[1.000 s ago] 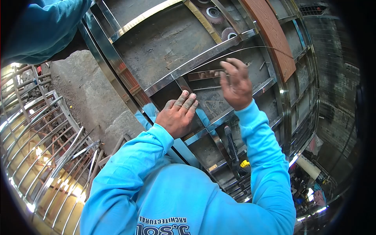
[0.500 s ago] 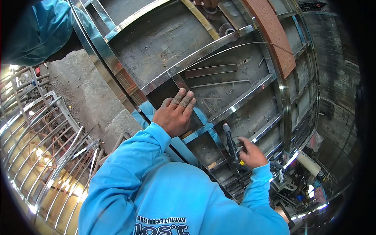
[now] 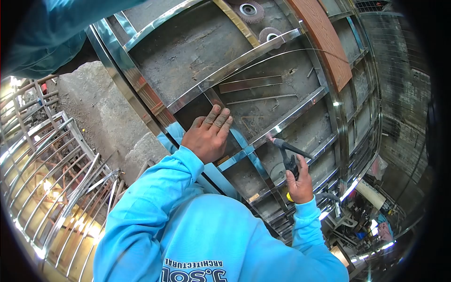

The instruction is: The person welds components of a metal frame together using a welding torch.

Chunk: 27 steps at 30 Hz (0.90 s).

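Observation:
In my right hand [image 3: 302, 182] is a black TIG welding torch [image 3: 280, 143], fingers and thumb closed around its handle. The torch's pinkish nozzle points left, close to a polished metal crossbar [image 3: 287, 117] of a large metal frame. My left hand [image 3: 206, 135] lies flat with its fingers together, palm down over the frame near a joint of the shiny bars. What lies under that palm is hidden. A loose flat metal strip [image 3: 250, 83] and a thin rod [image 3: 261, 99] rest in the bay beyond my left fingers.
Two flap discs [image 3: 252, 10] lie in the far bay. A reddish-brown wood-grain plank [image 3: 324, 42] crosses the frame on the right. Another person's blue sleeve [image 3: 51, 37] reaches in at upper left. Curved metal grilles [image 3: 51, 188] stand at left, beside rough concrete floor [image 3: 89, 103].
My right hand has closed on the torch and swung it so its back end points right. My left hand stays put. The other person's hand has left the flap disc.

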{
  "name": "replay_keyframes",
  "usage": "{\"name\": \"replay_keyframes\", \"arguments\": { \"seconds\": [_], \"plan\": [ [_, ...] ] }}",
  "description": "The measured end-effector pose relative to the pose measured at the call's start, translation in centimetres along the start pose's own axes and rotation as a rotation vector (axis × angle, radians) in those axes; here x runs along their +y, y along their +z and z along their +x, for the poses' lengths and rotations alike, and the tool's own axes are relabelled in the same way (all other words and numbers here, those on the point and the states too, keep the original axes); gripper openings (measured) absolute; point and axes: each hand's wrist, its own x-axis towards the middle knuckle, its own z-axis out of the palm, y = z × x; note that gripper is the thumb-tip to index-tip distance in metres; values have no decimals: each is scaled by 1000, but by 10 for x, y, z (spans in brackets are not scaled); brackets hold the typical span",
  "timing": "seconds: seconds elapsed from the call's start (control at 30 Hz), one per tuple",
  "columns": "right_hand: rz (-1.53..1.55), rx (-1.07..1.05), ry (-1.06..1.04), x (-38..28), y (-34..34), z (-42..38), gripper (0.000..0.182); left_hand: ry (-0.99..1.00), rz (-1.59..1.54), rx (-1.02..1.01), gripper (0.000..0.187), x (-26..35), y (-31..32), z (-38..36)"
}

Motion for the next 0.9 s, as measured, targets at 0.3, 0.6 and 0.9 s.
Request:
{"name": "replay_keyframes", "arguments": {
  "seconds": [0.3, 0.6, 0.9],
  "plan": [
    [236, 15, -195, -97, 9, 17, 72, 26, 30, 11, 43, -1, -1, 1],
    [287, 152, -485, -153, 93, 96, 72, 46, -32, -66, 46, -4, -9, 2],
    [243, 291, -411, -99, 138, 109, 64, 27, 23, -70, 46, -3, -4, 1]
  ]
}}
